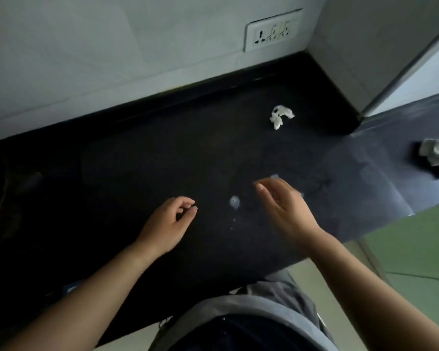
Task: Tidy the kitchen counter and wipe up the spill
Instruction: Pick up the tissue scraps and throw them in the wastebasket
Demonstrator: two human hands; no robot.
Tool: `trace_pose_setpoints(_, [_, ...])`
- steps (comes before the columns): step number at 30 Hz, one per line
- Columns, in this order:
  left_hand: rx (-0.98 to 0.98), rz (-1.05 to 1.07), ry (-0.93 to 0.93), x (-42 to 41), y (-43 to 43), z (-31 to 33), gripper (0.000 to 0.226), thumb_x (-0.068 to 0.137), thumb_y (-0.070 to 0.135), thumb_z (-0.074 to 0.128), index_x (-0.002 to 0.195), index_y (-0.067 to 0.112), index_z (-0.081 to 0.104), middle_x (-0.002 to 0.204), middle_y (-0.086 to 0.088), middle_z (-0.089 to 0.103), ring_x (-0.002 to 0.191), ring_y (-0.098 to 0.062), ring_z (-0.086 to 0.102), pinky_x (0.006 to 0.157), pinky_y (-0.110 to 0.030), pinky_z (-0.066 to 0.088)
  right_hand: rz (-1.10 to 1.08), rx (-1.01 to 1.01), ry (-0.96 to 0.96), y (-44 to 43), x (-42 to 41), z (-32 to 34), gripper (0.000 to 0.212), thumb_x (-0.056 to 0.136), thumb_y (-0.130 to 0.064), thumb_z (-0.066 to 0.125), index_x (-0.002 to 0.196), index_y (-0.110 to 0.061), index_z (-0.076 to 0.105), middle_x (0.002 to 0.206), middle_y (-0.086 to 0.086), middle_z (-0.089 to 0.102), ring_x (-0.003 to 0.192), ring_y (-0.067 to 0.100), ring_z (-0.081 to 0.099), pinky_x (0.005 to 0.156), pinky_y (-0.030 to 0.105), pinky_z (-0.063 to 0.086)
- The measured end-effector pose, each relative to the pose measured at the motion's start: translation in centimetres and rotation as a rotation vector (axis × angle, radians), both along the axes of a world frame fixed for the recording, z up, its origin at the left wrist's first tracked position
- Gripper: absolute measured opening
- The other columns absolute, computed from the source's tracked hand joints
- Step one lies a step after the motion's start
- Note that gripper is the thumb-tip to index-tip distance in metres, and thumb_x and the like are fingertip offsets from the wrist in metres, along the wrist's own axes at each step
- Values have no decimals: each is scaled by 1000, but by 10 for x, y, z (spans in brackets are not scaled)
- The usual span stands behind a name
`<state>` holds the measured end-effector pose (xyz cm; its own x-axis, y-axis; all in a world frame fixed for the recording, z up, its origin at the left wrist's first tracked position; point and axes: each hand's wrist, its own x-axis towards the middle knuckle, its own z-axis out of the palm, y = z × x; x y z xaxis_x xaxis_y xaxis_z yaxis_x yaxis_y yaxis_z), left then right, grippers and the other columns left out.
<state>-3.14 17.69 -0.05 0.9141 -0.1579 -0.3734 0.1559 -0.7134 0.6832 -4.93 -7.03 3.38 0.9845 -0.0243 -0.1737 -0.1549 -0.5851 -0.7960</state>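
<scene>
No containers visible. Dark counter [137, 160]: small wet spill [234, 201] near front, between hands. Crumpled white tissue [280, 116] toward back corner, well apart from spill. Grey cloth [437, 158] at right edge. Wall socket [273, 30] above. Left hand [167, 224] loosely curled, empty. Right hand [284, 206] fingers spread, empty, blurred.
</scene>
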Motion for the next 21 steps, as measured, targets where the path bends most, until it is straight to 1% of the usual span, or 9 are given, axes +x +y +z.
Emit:
trace_pose_setpoints(2, [114,-69,5,35,-24,-9,26,90,39,50,112,26,57,114,8,56,105,-9,54,83,-24,42,15,-22,-6,-28,34,-3,27,94,-36,45,107,-20,62,103,-8,57,90,3,55,71,3,38])
trace_pose_setpoints(5, [311,-142,-37,87,-50,-23,34,90,39,49,119,23,53,126,2,51,110,-15,52,89,-33,47,28,-52,-4,-63,83,-15,26,93,-36,47,107,-19,62,104,-6,57,93,8,56,80,19,43])
trace_pose_setpoints(7, [395,-130,-85,115,-62,-29,39,90,37,50,126,22,49,136,0,43,119,-20,47,96,-38,45,49,-93,-17,-81,115,-26,28,92,-36,50,109,-17,61,106,-4,56,97,13,56,82,21,41])
trace_pose_setpoints(9, [470,-113,-120,136,-71,-34,46,90,37,50,133,22,42,145,-1,35,130,-24,37,103,-41,40,60,-147,-39,-95,147,-36,32,91,-36,51,113,-15,59,115,2,56,105,18,54,85,23,38])
trace_pose_setpoints(11, [548,-110,-121,150,-78,-40,53,90,39,49,139,24,34,151,-3,27,137,-26,28,107,-43,35,71,-216,-38,-102,176,-44,38,91,-37,51,120,-13,55,128,7,50,117,25,47,93,28,36])
trace_pose_setpoints(14, [625,-124,-81,160,-84,-52,59,91,43,44,144,27,24,155,-4,17,141,-27,17,110,-45,31,87,-315,-12,-108,210,-57,46,92,-39,50,130,-15,46,140,8,38,127,30,36,100,38,34])
trace_pose_setpoints(17, [672,-134,-100,159,-86,-64,60,92,46,38,146,28,18,156,-7,15,142,-29,14,110,-47,28,139,-416,12,-109,234,-71,53,91,-42,49,137,-19,37,146,7,28,133,31,27,103,49,33])
trace_pose_setpoints(19, [695,-145,-134,154,-86,-70,60,92,47,34,146,27,18,156,-8,15,142,-31,15,110,-48,28,175,-471,61,-108,246,-80,56,90,-43,48,139,-21,33,149,6,23,136,29,22,105,51,29])
trace_pose_setpoints(21, [695,-145,-158,152,-84,-73,61,90,49,30,146,26,19,155,-9,17,141,-33,16,109,-50,29,190,-502,74,-106,252,-88,55,90,-43,49,138,-20,35,148,7,25,135,28,24,107,48,28])
